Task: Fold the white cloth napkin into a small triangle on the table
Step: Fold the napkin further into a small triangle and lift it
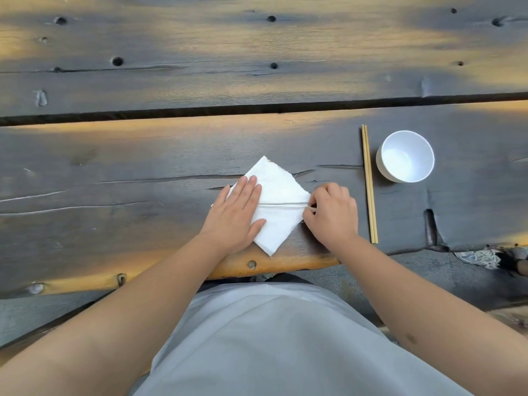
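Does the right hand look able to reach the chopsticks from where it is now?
Probably yes. The right hand pinches the napkin's right corner, and the chopsticks lie just to its right on bare table, nothing between.

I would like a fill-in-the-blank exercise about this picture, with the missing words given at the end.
1. The left hand lies ____ on the white napkin.
2. The right hand pinches the napkin's ____ corner.
3. The chopsticks lie between the napkin and the white ____.
4. The bowl stands upright on the wooden table and looks ____ inside.

Missing words: flat; right; bowl; empty
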